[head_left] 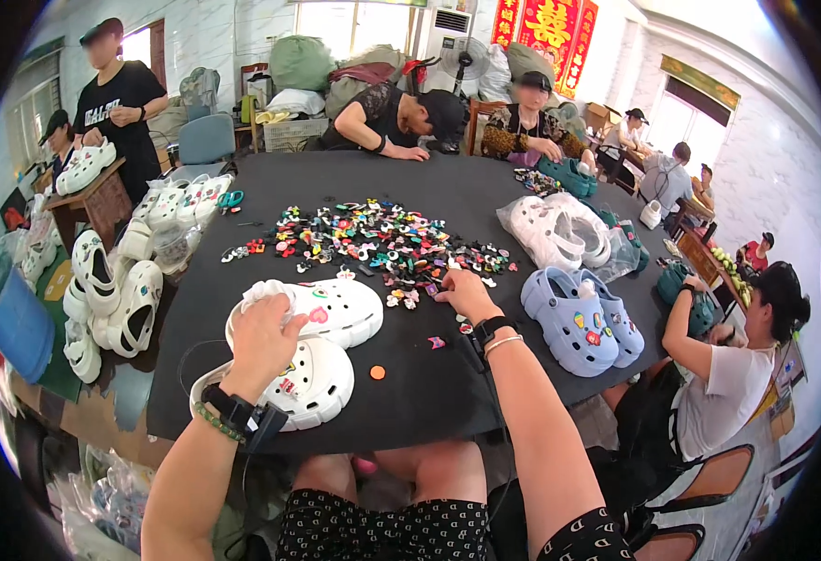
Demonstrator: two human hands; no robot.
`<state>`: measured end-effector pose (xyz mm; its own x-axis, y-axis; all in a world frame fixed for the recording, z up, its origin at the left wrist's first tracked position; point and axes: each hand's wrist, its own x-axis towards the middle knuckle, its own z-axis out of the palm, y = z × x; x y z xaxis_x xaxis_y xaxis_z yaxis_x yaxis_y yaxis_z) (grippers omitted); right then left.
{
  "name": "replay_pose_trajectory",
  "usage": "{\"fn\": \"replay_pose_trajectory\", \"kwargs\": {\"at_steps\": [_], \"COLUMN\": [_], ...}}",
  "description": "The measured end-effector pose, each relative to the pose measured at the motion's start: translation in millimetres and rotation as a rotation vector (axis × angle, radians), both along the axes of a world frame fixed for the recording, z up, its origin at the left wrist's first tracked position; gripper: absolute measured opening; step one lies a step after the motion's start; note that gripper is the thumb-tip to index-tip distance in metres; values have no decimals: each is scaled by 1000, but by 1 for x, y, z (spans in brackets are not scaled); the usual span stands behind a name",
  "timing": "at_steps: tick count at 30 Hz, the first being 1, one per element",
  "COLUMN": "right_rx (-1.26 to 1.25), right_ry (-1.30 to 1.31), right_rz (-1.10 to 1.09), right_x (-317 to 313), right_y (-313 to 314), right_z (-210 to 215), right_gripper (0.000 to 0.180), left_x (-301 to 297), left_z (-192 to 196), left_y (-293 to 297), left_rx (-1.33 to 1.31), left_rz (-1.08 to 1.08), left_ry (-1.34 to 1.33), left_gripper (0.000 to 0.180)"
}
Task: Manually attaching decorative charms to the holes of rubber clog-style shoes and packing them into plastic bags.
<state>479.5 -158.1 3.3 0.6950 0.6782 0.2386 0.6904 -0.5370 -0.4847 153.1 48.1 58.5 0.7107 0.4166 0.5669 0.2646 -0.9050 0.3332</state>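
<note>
Two white clogs lie side by side in front of me, toes to the right. The farther white clog [343, 310] carries charms, including a pink heart. My left hand [266, 338] is closed over the opening of this clog, its fingertips partly hidden. On the nearer white clog [322, 381] there is a charm by its opening. My right hand [468, 295] reaches to the near edge of a pile of colourful shoe charms [364, 234]. Its fingers are bent together at the charms; what they pinch is hidden. An orange round charm [377, 372] lies beside the clogs.
Decorated lavender clogs [569, 323] stand at the right; bagged white clogs [543, 229] lie beyond them. More white clogs [130, 304] and a blue bin [18, 323] are at the left. A co-worker [728, 374] sits at the right; others sit across the black table [410, 402].
</note>
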Motion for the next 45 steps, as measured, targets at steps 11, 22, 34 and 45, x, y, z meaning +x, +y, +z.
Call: {"fn": "replay_pose_trajectory", "kwargs": {"at_steps": [11,22,34,45], "right_rx": [-70,61,-106,266], "right_ry": [10,-6,77,237], "right_rz": [119,26,53,207], "right_x": [-11,-20,-32,-65], "right_y": [-26,-38,-20,2], "right_z": [6,12,19,69], "right_gripper": [26,21,25,21], "left_x": [-13,-15,-17,-14], "left_z": [5,4,-3,3], "left_y": [-14,-13,-7,-11], "left_rx": [73,62,80,60], "left_rz": [-131,-159,-162,-204], "left_ry": [-21,-4,-35,-58], "left_gripper": [21,19,19,22]}}
